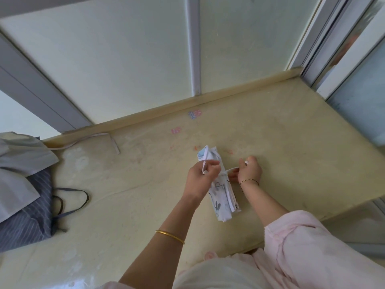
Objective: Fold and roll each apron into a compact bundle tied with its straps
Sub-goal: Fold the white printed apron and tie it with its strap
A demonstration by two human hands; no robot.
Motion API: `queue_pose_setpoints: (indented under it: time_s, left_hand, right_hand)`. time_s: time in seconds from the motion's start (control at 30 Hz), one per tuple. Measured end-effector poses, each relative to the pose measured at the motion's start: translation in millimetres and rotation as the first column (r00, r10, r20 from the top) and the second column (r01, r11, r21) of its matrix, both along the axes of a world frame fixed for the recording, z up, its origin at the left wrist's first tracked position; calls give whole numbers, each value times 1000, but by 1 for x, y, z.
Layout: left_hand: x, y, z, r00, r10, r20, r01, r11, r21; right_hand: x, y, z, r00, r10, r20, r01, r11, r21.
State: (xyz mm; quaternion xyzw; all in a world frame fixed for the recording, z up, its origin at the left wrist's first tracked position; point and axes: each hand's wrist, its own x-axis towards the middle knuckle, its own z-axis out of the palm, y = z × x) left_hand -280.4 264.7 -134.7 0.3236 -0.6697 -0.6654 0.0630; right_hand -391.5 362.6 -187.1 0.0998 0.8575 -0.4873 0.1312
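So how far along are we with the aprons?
The white printed apron is already folded into a narrow bundle. Left hand and right hand each pinch a white strap, tying it. The grey apron and striped apron remain unfolded.

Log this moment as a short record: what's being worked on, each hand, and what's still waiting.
Work item: white printed apron, folded into a narrow bundle on the table
Left hand: pinching a white strap end
Right hand: pinching the other strap end
Stage: straps pulled apart across the bundle, knot not visibly finished
Waiting: grey apron atop blue striped apron, left side
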Motion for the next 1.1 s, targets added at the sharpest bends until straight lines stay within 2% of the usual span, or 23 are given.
queue_pose_setpoints:
  time_s: [0.1,0.23,0.4,0.47,0.53,0.57,0.67,0.73,0.8,0.93,1.1]
  left_hand:
    - [-10,6,1,997,-52,-58,56,996,74]
    - [-17,11,-8,994,-100,-31,103,989,105]
    - [-34,18,-14,969,-222,105,237,956,-171]
    - [-42,22,-14,954,-244,173,285,916,-282]
    - [-46,22,-13,947,-235,217,299,893,-336]
    - [-48,20,-14,950,-229,213,288,907,-308]
    - [-47,15,-14,964,-193,184,219,966,-135]
    - [-46,14,-15,972,-168,164,183,979,-84]
    - [-46,13,-15,978,-148,144,158,985,-62]
    - [-46,12,-15,988,-87,128,90,996,-21]
    - [-45,13,-14,990,-13,141,21,998,-58]
  right_hand:
    - [-1,0,-2,998,44,-46,-42,998,39]
    - [-13,13,-18,996,62,69,-53,990,-128]
    - [-6,14,32,968,236,-84,-250,926,-282]
    - [-4,11,49,922,356,-155,-387,873,-297]
    - [-5,8,55,883,441,-158,-469,835,-289]
    - [-7,7,56,889,440,-123,-456,830,-322]
    - [-12,12,51,921,370,117,-289,855,-431]
    - [-12,18,46,896,418,151,-352,875,-333]
    - [-9,23,42,867,493,78,-471,859,-199]
    - [-2,26,35,804,592,-52,-594,798,-98]
    - [7,27,26,767,603,-218,-610,791,43]
